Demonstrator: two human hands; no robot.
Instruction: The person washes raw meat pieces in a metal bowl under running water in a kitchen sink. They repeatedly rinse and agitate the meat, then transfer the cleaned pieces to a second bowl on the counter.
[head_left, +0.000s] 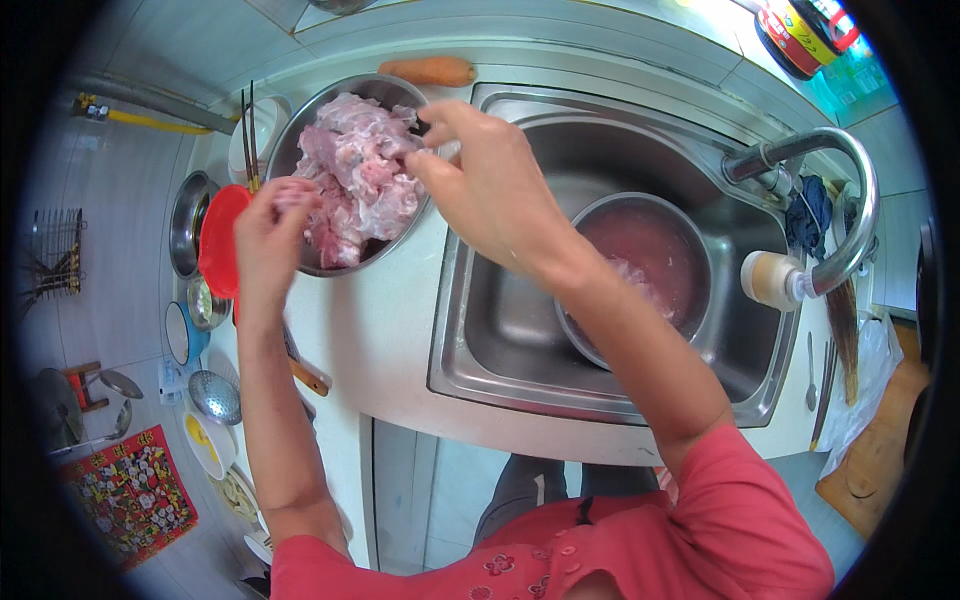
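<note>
A round steel bowl (360, 266) on the counter holds a heap of raw meat pieces (364, 165). At the bowl's left rim, my left hand (274, 225) grips a small pink piece of raw meat (296, 196), slightly blurred. Over the bowl's right rim is my right hand (480, 180), its thumb and fingers apart beside the heap; I see nothing held in it. To the right, in the steel sink (517, 330), stands another steel bowl (694, 225) with reddish water and some pale meat, partly hidden under my right forearm.
A carrot (427, 71) lies behind the meat bowl. A red plastic bowl (221, 240) and chopsticks (251, 142) are left of it. A curved faucet (862, 172) rises at the sink's right. A wooden-handled tool (309, 376) lies near my left forearm.
</note>
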